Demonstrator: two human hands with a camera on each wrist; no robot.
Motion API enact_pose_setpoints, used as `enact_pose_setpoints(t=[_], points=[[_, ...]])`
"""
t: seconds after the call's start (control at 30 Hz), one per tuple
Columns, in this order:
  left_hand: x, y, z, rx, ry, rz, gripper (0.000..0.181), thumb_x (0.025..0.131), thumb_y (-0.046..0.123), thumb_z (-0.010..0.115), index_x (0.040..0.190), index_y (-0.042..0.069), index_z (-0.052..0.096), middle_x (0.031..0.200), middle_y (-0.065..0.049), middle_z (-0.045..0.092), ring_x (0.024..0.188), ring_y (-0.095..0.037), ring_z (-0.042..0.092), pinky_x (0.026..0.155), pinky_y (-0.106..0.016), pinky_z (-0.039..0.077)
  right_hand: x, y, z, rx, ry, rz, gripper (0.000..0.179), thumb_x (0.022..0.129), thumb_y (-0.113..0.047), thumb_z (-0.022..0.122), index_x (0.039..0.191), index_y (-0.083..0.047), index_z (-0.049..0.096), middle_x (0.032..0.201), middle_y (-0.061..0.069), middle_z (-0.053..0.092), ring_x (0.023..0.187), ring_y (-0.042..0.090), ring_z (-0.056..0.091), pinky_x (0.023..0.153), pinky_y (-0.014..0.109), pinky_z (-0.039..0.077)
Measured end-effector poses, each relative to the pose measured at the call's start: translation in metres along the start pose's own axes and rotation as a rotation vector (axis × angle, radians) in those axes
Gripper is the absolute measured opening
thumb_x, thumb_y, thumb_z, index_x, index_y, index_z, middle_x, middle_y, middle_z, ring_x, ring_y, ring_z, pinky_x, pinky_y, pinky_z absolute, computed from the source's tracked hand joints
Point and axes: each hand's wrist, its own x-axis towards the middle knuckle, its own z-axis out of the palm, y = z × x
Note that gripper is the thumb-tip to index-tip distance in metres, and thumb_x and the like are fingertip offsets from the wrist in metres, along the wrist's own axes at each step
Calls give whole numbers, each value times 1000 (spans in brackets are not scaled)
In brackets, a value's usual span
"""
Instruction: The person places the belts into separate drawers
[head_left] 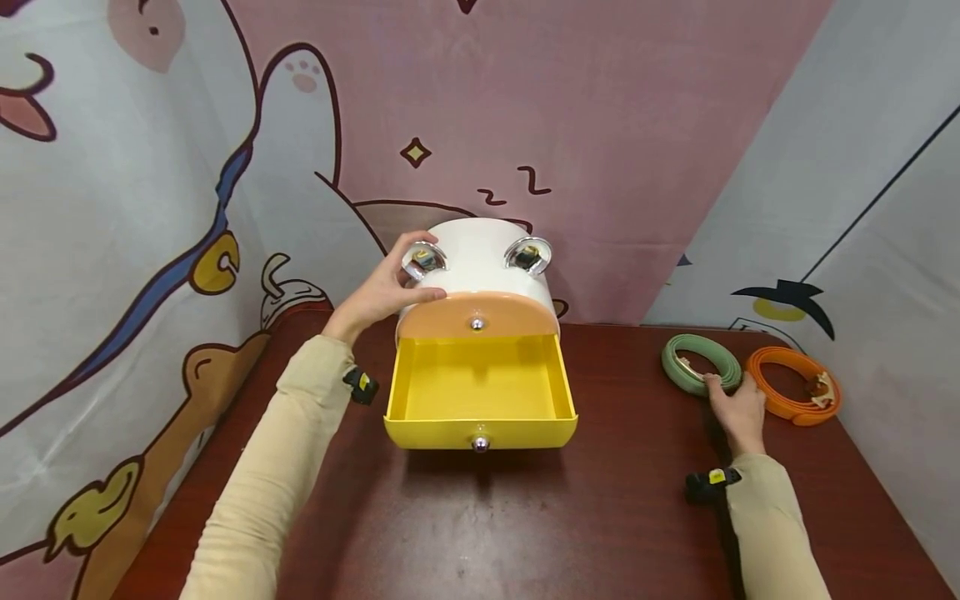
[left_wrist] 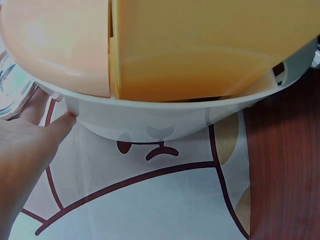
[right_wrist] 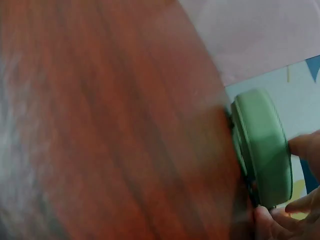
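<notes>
A white storage box (head_left: 480,254) with two shiny eye-shaped knobs stands on the table against the backdrop. Its peach upper drawer (head_left: 442,318) is closed, while the yellow lower drawer (head_left: 480,433) is pulled out with nothing inside. My left hand (head_left: 381,287) grips the box's upper left side by the left knob, its thumb near the front edge; the fingers behind are partly hidden. Over on the right, my right hand (head_left: 738,410) pinches the near edge of a coiled green belt (head_left: 684,377). In the right wrist view the fingers touch the belt's (right_wrist: 265,150) side.
A coiled orange belt (head_left: 780,404) with a metal buckle lies just right of the green one, close to the right hand. The dark red-brown tabletop (head_left: 630,500) meets a cartoon-printed cloth (head_left: 600,167) at the back and both sides.
</notes>
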Motion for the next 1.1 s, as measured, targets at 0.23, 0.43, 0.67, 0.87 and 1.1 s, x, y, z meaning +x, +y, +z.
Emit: enact_pose_setpoints(t=[0.23,0.43,0.67,0.87,1.1], points=[[0,-2,-1,-14,2,14,73,85,0,72,143,9,29,126,-17,43,90,-29,55,72,-30,50,-4,-6,2,-3,-110,-118,85,97,-47,49,149,9,12,139,40,31,125,54,31,101,63,25],[1,-2,0,-20,-5,18,73,85,-1,72,143,9,28,124,-18,44,86,-28,56,71,-29,50,-13,-9,10,-6,-135,-137,88,94,-49,55,147,11,18,133,37,37,119,49,36,98,62,28],[3,-3,0,-25,3,17,73,85,-1,72,142,7,29,124,-16,45,88,-27,56,72,-28,50,-18,-19,16,48,-290,-177,82,97,-39,54,147,11,12,137,38,27,124,50,29,100,62,25],[8,-17,-3,-45,5,22,73,84,0,73,142,12,30,123,-15,45,88,-29,57,70,-30,50,-21,-30,22,39,-376,-196,76,99,-30,50,152,4,8,148,37,13,135,51,15,104,65,17],[12,-30,-5,-28,12,32,73,84,5,75,141,21,33,126,-12,45,91,-30,57,73,-32,52,-26,-33,35,-73,-298,-207,71,98,-38,45,154,-6,14,149,34,17,133,54,17,97,71,15]])
